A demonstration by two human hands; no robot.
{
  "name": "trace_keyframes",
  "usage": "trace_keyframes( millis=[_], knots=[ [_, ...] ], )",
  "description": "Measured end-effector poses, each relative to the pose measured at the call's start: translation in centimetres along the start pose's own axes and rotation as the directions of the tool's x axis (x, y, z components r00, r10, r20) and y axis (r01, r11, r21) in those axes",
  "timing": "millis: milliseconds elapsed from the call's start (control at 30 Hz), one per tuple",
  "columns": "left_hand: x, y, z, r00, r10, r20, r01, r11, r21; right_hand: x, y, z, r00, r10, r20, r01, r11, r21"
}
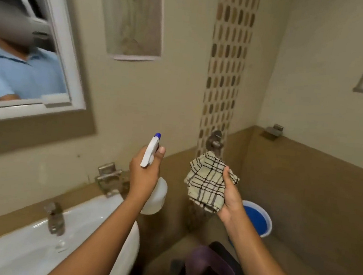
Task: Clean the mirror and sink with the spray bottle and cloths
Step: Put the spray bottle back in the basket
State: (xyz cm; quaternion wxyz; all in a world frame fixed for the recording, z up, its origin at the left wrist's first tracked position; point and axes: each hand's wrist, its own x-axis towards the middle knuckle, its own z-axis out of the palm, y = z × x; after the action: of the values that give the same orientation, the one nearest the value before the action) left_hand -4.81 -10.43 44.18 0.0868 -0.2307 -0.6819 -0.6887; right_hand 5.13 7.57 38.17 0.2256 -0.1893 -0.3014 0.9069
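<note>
The left hand (144,173) is curled round the neck of a white spray bottle (154,192), its thumb lying up alongside the white trigger head, whose blue nozzle tip points up and away towards the wall; the round bottle body hangs below and just to the right of the wrist. The right hand (230,198) is held up beside it, a little apart, fingers folded round a bunched checked cloth (206,181), cream with dark lines, which stands out above and to the left of the palm with the thumb pressed on its right edge. Below and to the left of the left forearm lies the white sink (30,244), with a metal tap (55,219) on its back rim and a metal wall fitting (109,178) just left of the left hand. Well up and to the left of that hand is the white-framed mirror (59,35), partly in view, reflecting a person in a light blue shirt. Just behind the cloth, on a strip of patterned tile, a metal wall tap (215,141) shows. Below and to the right of the right wrist stands a blue bucket (256,221), and lower between the forearms a purple lidded bin (211,272), blurred
</note>
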Motion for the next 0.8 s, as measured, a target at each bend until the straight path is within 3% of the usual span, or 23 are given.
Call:
trace_keyframes(
  millis=[333,500,800],
  knots=[
    [-3.7,-6.7,10.6,0.947,-0.094,0.306,0.101,0.995,-0.006,1.6,-1.0,-11.9,0.976,0.009,-0.218,-0.029,0.996,-0.088],
    [-5.0,-10.8,14.0,0.899,-0.174,0.403,0.160,0.985,0.069,1.4,-0.8,-16.5,0.956,-0.012,-0.293,0.005,1.000,-0.026],
    [-7.5,-17.4,17.6,0.756,-0.319,0.571,0.296,0.946,0.135,0.3,1.3,-22.9,0.878,0.025,-0.479,-0.063,0.996,-0.064]
  ],
)
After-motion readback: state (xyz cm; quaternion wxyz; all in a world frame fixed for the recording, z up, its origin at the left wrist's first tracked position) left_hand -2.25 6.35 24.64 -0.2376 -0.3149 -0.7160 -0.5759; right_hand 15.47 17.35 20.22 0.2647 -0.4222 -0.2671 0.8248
